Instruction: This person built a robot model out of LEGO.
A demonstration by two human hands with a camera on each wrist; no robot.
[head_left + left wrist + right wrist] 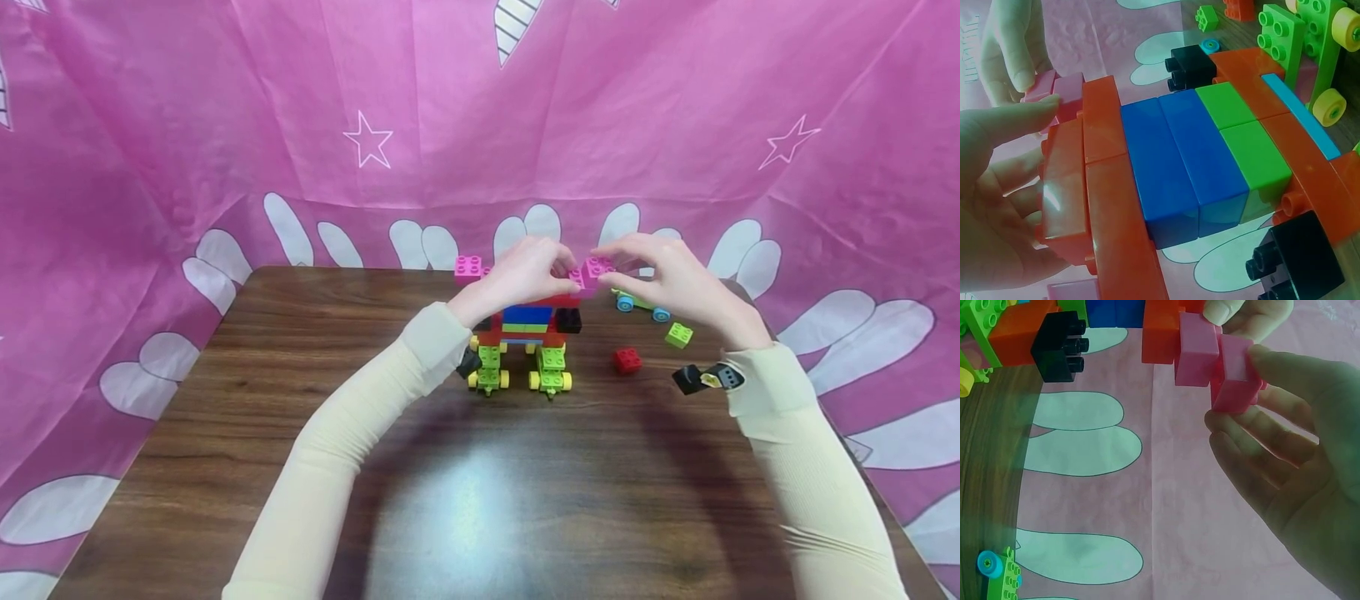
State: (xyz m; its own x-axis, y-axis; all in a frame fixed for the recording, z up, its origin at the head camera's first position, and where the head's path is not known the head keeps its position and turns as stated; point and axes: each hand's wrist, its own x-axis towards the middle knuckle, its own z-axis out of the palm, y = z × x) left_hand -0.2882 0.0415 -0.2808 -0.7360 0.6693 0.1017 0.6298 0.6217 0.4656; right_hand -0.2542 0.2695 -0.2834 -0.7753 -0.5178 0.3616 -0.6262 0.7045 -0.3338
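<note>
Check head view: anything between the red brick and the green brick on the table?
Nothing. Between the red brick and the green brick the head view shows only bare table.

You are sitting at a makeshift play or recording corner rather than any workshop: a dark wood-grain tabletop (247, 433) is fenced on three sides by a pink printed cloth (187, 125) with white stars and petal shapes. Chunky toy building bricks, such as a loose red brick (627, 360) and a wheeled brick model (525, 342), lie before you
</note>
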